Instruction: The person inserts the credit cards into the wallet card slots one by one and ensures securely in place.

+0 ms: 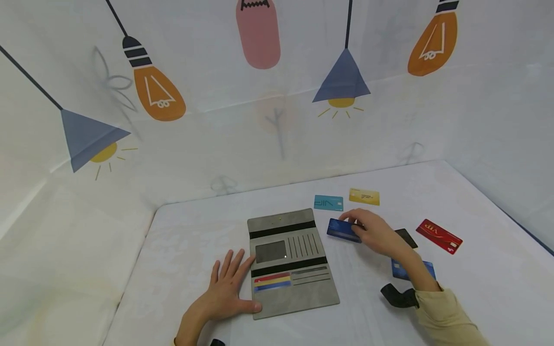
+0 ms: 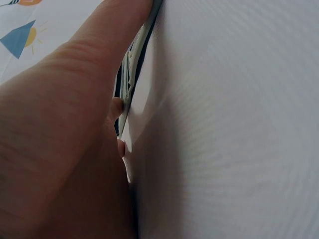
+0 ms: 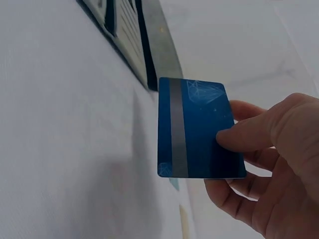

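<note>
Overhead, bare table (image 1: 195,230) lies left of the open wallet (image 1: 291,263), whose left edge the flat, spread left hand (image 1: 227,288) pins, other cards (image 1: 364,196) scattered right; closer, the right hand (image 3: 269,164) pinches a dark blue card (image 3: 199,130) just beside the wallet.
</note>
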The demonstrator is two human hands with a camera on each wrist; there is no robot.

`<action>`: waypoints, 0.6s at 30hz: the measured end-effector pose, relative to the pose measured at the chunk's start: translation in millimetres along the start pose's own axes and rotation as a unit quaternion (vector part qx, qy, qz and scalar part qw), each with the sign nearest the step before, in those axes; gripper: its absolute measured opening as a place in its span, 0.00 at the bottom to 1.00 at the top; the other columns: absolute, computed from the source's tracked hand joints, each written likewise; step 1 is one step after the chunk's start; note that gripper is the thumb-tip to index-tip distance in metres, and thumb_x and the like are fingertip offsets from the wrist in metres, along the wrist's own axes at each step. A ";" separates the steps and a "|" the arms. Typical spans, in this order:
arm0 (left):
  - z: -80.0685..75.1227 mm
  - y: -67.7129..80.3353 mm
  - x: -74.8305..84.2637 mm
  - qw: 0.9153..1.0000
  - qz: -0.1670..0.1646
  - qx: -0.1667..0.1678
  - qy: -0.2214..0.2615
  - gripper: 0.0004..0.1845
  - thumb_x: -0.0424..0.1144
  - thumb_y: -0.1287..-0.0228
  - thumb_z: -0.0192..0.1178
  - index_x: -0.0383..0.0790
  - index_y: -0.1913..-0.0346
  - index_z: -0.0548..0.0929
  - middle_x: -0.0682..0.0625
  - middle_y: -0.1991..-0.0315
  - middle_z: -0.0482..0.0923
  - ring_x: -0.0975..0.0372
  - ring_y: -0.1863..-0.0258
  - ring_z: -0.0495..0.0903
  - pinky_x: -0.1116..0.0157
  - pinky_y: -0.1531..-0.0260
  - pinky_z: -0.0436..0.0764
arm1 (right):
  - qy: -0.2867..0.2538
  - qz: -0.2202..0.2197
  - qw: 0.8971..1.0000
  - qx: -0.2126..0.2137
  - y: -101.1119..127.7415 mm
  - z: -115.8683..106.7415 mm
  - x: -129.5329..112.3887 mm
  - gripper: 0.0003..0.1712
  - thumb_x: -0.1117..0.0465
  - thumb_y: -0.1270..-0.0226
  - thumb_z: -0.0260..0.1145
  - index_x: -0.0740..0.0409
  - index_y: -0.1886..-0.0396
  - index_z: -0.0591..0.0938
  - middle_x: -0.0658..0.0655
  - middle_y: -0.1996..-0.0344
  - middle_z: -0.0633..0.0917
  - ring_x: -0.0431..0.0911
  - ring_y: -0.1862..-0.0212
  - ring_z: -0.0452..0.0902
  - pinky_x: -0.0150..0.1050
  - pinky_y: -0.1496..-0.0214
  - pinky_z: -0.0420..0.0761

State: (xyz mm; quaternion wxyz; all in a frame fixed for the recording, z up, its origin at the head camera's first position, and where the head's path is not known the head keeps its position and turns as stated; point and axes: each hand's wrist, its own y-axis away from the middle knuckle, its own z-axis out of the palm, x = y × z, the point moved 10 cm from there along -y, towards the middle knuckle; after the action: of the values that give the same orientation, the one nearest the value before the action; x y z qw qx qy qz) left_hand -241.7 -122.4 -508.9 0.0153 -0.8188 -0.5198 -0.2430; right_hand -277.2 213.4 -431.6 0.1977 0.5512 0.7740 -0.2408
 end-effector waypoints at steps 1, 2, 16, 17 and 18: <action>0.0 -0.2 0.0 1.000 0.000 0.000 0.000 0.61 0.77 0.57 0.64 0.56 0.21 0.52 0.47 0.19 0.39 0.45 0.21 0.29 0.36 0.31 0.28 | -0.002 -0.005 1.000 -0.004 -0.4 3.1 -4.0 0.19 0.75 0.33 0.57 0.57 0.46 0.81 0.56 0.54 0.83 0.50 0.53 0.76 0.54 0.46 0.78; 0.1 -0.3 -0.1 1.000 0.000 0.000 0.000 0.61 0.77 0.57 0.64 0.57 0.21 0.52 0.47 0.19 0.39 0.46 0.21 0.29 0.36 0.31 0.28 | -0.003 -0.010 1.000 -0.008 -0.8 6.4 -7.9 0.19 0.74 0.33 0.57 0.57 0.46 0.81 0.55 0.55 0.83 0.50 0.53 0.76 0.54 0.46 0.78; 0.1 0.1 0.6 1.000 0.003 0.000 0.002 0.61 0.77 0.56 0.64 0.56 0.21 0.51 0.46 0.19 0.39 0.45 0.22 0.29 0.36 0.31 0.28 | 0.006 -0.074 0.997 -0.030 1.6 30.9 -52.9 0.20 0.73 0.32 0.60 0.50 0.46 0.82 0.47 0.56 0.82 0.42 0.54 0.74 0.46 0.48 0.80; 0.1 0.0 0.7 1.000 0.003 0.000 0.002 0.61 0.77 0.56 0.64 0.56 0.21 0.51 0.46 0.19 0.39 0.45 0.22 0.29 0.36 0.31 0.28 | 0.005 -0.079 0.996 -0.030 2.2 31.6 -55.7 0.20 0.73 0.32 0.60 0.49 0.46 0.82 0.46 0.55 0.82 0.42 0.54 0.74 0.46 0.48 0.80; 0.1 -0.1 0.5 1.000 0.003 0.000 0.003 0.61 0.77 0.56 0.64 0.56 0.21 0.51 0.46 0.19 0.39 0.45 0.22 0.29 0.36 0.31 0.28 | 0.003 -0.083 0.996 -0.029 2.7 32.3 -58.5 0.20 0.72 0.32 0.60 0.49 0.46 0.82 0.46 0.55 0.81 0.41 0.53 0.74 0.45 0.48 0.80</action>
State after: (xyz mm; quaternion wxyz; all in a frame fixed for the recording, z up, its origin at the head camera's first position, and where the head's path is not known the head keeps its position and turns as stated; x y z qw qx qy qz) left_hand -241.5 -121.9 -508.9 0.0176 -0.8197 -0.5173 -0.2452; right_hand -255.0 150.8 -424.6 0.1910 0.4796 0.8244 -0.2320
